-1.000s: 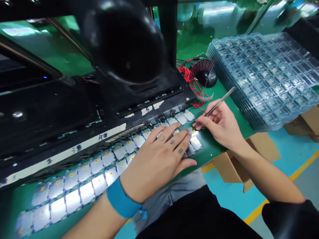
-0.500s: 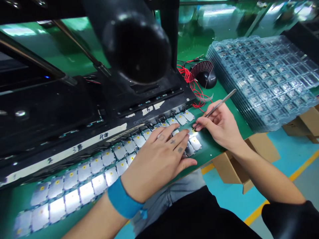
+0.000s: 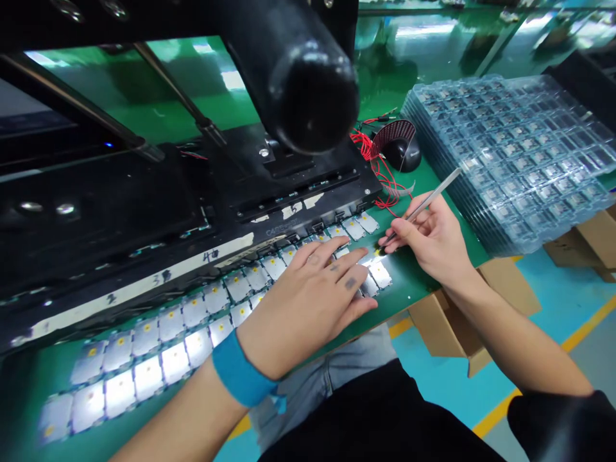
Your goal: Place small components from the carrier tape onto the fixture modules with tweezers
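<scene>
Two long rows of small square silver modules (image 3: pixel 158 350) with yellow dots lie along the front of the green bench. My left hand (image 3: pixel 308 301) rests flat on the right end of these rows, fingers stretched out, a blue wristband on the wrist. My right hand (image 3: pixel 430 237) pinches a pair of metal tweezers (image 3: pixel 426 202). The tweezer tips touch down by the last modules at the right end, just beyond my left fingertips.
A black machine (image 3: pixel 144 218) with a large dark tube (image 3: pixel 298 77) overhangs the bench behind the rows. A stack of clear blister trays (image 3: pixel 520 154) filled with parts sits at the right. Red wires (image 3: pixel 375 160) and a black mouse (image 3: pixel 404 154) lie between. Cardboard boxes (image 3: pixel 447 327) stand below the bench edge.
Both hands stay in almost the same place. The view has shifted slightly, and the tweezers tilt a little more upright.
</scene>
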Demonstrator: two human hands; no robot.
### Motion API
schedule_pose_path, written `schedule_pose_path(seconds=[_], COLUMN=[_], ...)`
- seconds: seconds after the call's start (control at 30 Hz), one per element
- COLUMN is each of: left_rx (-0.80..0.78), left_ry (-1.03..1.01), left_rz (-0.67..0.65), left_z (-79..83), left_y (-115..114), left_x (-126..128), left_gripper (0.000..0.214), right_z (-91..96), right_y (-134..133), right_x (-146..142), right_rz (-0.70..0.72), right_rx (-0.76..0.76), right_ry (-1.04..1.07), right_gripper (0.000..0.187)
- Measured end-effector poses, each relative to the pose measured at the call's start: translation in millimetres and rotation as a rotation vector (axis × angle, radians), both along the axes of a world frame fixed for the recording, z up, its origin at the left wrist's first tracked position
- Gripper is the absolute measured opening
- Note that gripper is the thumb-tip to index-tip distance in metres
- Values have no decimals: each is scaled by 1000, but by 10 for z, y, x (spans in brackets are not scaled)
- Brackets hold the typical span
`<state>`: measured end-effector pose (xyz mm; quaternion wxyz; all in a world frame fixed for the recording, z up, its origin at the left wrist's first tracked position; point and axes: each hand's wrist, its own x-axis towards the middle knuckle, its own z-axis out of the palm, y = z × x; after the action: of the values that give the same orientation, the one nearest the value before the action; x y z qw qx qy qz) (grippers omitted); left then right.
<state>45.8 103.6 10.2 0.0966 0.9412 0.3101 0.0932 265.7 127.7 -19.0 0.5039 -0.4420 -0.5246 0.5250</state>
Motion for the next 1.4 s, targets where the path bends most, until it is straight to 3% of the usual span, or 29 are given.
schedule_pose_path(seconds=[0.37, 0.5, 0.73, 1.4], left_rx=[-22, -9, 49, 33], left_ry=[25, -15, -24, -46], left_rz=[4, 15, 112, 111], left_z=[-5, 12, 10, -11], left_y=[22, 17, -48, -48], left_x=[-10, -11, 25, 51], left_gripper=[36, 34, 40, 30], right_z=[118, 165, 70, 55], right_y=[-135, -229, -204, -216], right_x=[-45, -140, -176, -188], right_rz=[-43, 24, 79, 79], right_rx=[-16, -72, -139, -140], right_ry=[-59, -27, 22, 2], right_gripper=[40, 42, 40, 37])
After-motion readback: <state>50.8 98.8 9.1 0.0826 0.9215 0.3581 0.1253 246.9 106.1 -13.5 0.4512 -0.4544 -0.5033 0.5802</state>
